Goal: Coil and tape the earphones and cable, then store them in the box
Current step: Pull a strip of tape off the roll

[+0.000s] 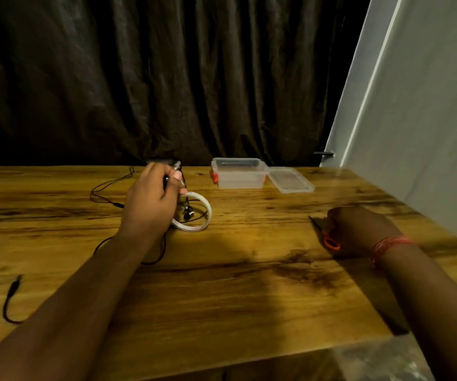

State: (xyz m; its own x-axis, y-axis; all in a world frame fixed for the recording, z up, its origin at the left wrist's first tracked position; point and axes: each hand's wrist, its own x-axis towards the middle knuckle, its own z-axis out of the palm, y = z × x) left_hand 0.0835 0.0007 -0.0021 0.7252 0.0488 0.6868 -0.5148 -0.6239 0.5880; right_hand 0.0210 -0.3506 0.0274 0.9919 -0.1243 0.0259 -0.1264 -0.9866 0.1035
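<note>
My left hand (150, 199) grips the plug end of a black cable (176, 167) above the table's middle. Black earphones (187, 213) hang or lie just below it, inside a white tape roll (204, 204). Thin black wire (106, 188) loops on the table to the left of that hand. A second black cable with a jack plug (11, 295) lies at the near left. My right hand (359, 229) rests curled over orange-handled scissors (330, 243) at the right. The clear plastic box (238, 174) stands open at the back.
The box's clear lid (290, 180) lies flat just right of the box. A wooden table (235, 284) ends at a near edge on the right. A dark curtain hangs behind, and a white panel stands along the right side.
</note>
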